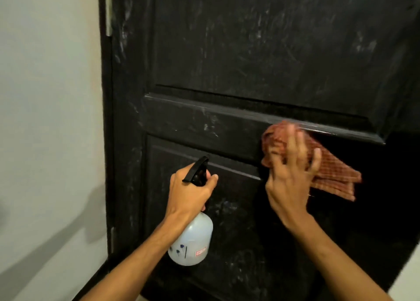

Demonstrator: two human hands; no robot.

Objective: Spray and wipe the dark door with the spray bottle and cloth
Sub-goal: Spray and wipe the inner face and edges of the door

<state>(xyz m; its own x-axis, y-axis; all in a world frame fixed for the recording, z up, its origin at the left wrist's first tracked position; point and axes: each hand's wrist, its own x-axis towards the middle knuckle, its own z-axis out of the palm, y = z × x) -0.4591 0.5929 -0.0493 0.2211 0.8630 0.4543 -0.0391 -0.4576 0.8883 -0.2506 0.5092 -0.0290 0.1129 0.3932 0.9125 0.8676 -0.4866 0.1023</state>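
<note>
The dark panelled door [250, 50] fills most of the view, streaked with pale smears. My left hand [188, 194] grips the neck of a white spray bottle [193, 241] with a black trigger head, held upright in front of the lower panel. My right hand [291, 175] presses a reddish checked cloth [334, 171] against the door, just under the moulded ledge of the middle rail. The cloth is bunched at the top left, and its loose corners hang down to the right. My right hand is blurred.
A pale wall [45, 119] stands left of the door. Two metal hinges [109, 12] show along the door's left edge. Another strip of light wall appears at the bottom right.
</note>
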